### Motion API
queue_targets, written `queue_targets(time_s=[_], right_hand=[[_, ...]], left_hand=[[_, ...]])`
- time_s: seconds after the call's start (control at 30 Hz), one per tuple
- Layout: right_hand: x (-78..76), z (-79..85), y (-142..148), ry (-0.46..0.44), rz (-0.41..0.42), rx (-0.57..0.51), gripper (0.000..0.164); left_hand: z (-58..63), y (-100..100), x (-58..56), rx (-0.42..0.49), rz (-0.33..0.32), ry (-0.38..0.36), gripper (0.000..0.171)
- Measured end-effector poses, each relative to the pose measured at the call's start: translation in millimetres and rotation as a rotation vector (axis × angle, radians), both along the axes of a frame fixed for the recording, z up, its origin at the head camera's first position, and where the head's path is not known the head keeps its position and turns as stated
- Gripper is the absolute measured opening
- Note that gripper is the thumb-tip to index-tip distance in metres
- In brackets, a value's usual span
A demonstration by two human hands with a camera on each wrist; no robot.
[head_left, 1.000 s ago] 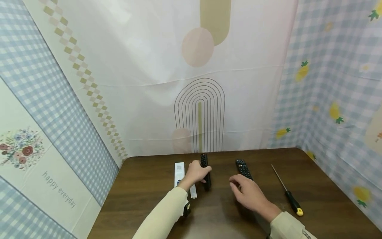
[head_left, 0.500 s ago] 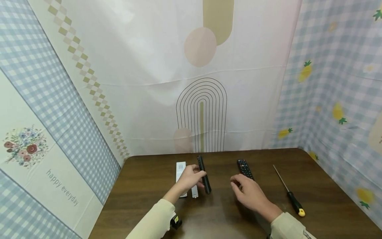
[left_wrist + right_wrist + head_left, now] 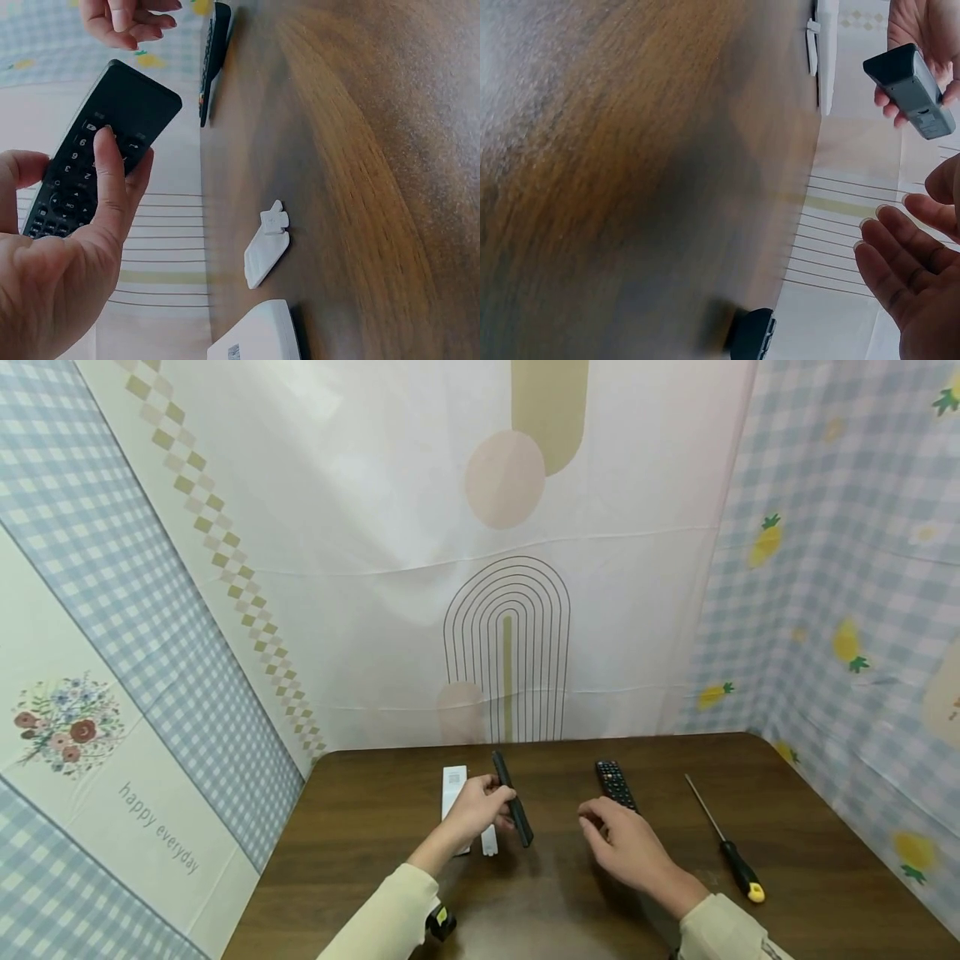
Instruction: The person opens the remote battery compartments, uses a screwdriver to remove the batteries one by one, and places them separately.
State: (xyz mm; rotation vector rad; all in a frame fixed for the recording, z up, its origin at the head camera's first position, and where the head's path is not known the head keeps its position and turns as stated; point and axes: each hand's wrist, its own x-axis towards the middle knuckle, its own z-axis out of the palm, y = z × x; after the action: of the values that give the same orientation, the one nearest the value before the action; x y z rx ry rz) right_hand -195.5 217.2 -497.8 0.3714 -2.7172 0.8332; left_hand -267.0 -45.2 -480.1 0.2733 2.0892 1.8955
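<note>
My left hand [image 3: 474, 810] grips a black remote control [image 3: 519, 818], raised over the table and tipped on its edge. In the left wrist view the thumb and fingers hold its sides, and its number keys [image 3: 82, 156] show. The right wrist view shows the grey back of this remote [image 3: 924, 97]. My right hand [image 3: 622, 843] holds nothing; its fingers are loosely bent. It is just in front of a second black remote [image 3: 615, 783], which lies keys up and is partly hidden by the hand in the head view.
Left of the held remote lie a white remote-like bar [image 3: 453, 785] and a small white battery cover [image 3: 489, 841], partly behind the left hand. A screwdriver [image 3: 738, 864] with a black and yellow handle lies at the right. Patterned cloth [image 3: 375, 610] hangs behind the brown table [image 3: 337, 860].
My left hand has lifted the black remote from the table and drawn it slightly left, turning it onto its edge. The right hand has stayed almost still.
</note>
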Motion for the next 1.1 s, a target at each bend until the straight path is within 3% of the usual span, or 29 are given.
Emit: queue_targets(time_s=[0.17, 0.77, 1.1], right_hand=[[1.5, -0.9, -0.6, -0.009, -0.002, -0.002, 0.011], [1.8, -2.1, -1.7, 0.000, 0.008, -0.003, 0.008], [2.3, -2.0, -5.8, -0.022, 0.008, 0.002, 0.008]], left_hand=[[0.1, 0.5, 2.6, 0.025, 0.002, -0.004, 0.044], [-2.4, -4.0, 5.7, 0.058, -0.104, 0.013, 0.050], [-4.0, -5.8, 4.9, 0.058, -0.105, 0.077, 0.051]])
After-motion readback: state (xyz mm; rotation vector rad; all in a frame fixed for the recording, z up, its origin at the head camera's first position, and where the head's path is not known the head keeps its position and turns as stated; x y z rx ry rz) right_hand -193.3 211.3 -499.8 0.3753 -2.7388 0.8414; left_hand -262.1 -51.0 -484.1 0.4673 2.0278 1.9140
